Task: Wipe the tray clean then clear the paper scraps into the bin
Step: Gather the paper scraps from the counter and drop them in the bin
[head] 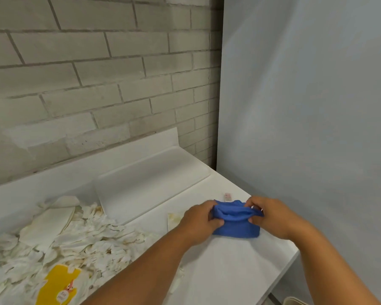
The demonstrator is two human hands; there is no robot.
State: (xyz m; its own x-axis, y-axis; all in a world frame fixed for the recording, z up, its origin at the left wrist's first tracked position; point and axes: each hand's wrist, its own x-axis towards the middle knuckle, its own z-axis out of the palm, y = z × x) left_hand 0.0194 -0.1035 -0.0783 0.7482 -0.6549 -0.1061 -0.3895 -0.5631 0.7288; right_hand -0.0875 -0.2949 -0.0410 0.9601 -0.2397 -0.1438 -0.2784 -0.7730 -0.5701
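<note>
A blue cloth (237,225) lies folded on the white counter (218,271) near its right end. My left hand (199,221) pinches the cloth's left edge, while my right hand (271,214) pinches its right edge. A white tray (152,177) leans tilted against the counter's back ledge, behind and left of the cloth. Crumpled, stained paper scraps (86,238) are heaped on the left part of the counter. A rim that may be a bin (295,301) shows at the bottom right, below the counter's edge.
A yellow printed paper piece (57,285) lies among the scraps at the lower left. One small stained scrap (173,219) sits just left of my left hand, and a small label (228,197) lies behind the cloth. A brick wall stands behind; a plain wall closes the right.
</note>
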